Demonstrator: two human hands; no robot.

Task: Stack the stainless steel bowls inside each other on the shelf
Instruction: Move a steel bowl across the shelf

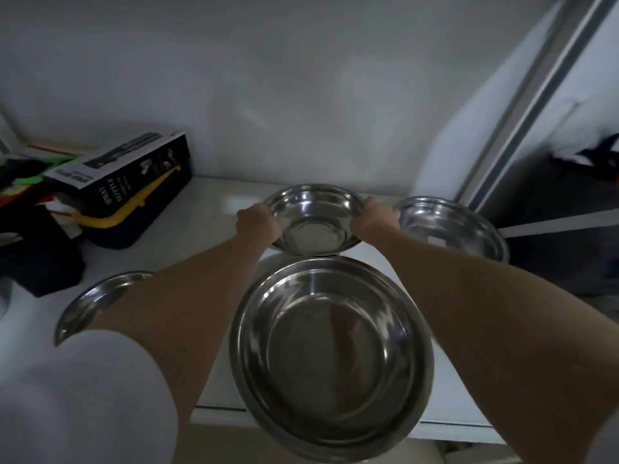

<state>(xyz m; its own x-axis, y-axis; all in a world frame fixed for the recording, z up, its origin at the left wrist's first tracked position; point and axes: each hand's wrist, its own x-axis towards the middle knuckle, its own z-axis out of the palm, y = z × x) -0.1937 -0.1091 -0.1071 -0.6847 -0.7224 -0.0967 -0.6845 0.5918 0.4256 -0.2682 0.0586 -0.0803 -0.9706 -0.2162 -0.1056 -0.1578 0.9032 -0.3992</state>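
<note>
The fingers of the left hand (258, 222) curl over the left rim of a round stainless steel bowl (315, 219), and the fingers of the right hand (376, 219) close over the opposite rim — both hands grip this one bowl between them. Its metal is polished and mirror-bright, with a flat circular base and gently sloping walls. It appears tilted slightly toward the camera; whether its base touches the shelf (207, 236) cannot be told.

Just nearer than the gripped bowl, between the two bare forearms, sits a larger bowl (330, 353) of the same shiny steel, wide and shallow with a rolled rim, its near edge overhanging the shelf front. To the right of the right hand, close beside it, stands a right-hand bowl (455, 229), also round and reflective. Under the left forearm, nearer and to the left of the left hand, a left-hand bowl (97, 303) shows only part of its curved rim — the arm hides the rest.

The shelf is smooth, pale and flat. Farther left of the left hand lies a dark rectangular cardboard box (130, 169) printed "SPRAY BOTTLE", resting tilted on a dark blue container (147, 216) with a yellow strip. A white sleeve (83, 396) covers the left upper arm.
</note>
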